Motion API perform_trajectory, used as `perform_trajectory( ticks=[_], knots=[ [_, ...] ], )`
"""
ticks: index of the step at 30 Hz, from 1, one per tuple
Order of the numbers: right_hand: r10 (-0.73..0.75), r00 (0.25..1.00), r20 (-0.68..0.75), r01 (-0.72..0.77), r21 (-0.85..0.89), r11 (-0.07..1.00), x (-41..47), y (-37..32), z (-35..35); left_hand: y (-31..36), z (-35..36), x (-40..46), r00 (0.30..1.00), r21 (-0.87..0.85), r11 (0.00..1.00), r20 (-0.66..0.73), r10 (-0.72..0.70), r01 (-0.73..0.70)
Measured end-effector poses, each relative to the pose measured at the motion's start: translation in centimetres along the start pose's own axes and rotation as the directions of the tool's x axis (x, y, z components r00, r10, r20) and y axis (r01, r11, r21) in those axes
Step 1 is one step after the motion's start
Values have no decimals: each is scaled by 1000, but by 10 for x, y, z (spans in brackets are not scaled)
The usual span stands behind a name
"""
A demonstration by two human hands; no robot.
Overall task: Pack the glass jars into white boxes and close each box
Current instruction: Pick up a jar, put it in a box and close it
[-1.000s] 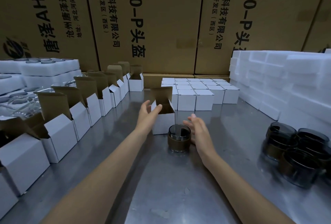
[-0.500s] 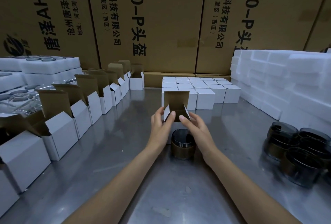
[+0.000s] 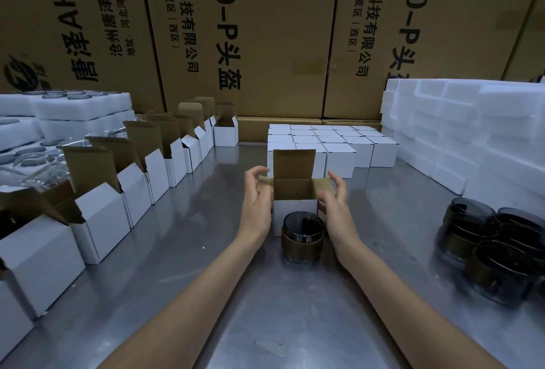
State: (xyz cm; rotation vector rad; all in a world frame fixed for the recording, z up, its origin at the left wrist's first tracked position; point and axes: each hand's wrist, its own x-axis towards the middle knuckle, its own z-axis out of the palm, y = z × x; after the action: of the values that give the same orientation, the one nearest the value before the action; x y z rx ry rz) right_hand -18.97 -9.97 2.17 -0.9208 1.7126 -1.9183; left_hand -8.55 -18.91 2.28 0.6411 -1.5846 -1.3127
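Open white box (image 3: pixel 295 209) stands at frame centre on the steel desk (image 3: pixel 206 250), lid flap up, side flaps spread. Left hand (image 3: pixel 257 200) grips its left side, fingers curled at the left flap; right hand (image 3: pixel 334 206) grips the right side, fingers curled over the right flap. Glass jar (image 3: pixel 301 237) with brown band sits just below the box, touching it. More jars (image 3: pixel 495 244) at right edge, open boxes (image 3: pixel 135 188) in a row at left, closed boxes (image 3: pixel 339 144) behind.
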Motion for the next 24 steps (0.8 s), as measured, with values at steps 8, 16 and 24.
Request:
perform_trajectory(
  ticks=[8,16,24],
  knots=[
    [4,999,44,-5,27,1000,1,3,0,17,-12,20,986,104,990,126,-109,96],
    [-8,998,62,7,16,1000,-1,1,0,17,-17,18,946,-91,956,197,-258,280],
    [-348,935,-67,337,-137,931,-21,-4,-1,13,-13,14,980,27,993,163,-114,111]
  ],
)
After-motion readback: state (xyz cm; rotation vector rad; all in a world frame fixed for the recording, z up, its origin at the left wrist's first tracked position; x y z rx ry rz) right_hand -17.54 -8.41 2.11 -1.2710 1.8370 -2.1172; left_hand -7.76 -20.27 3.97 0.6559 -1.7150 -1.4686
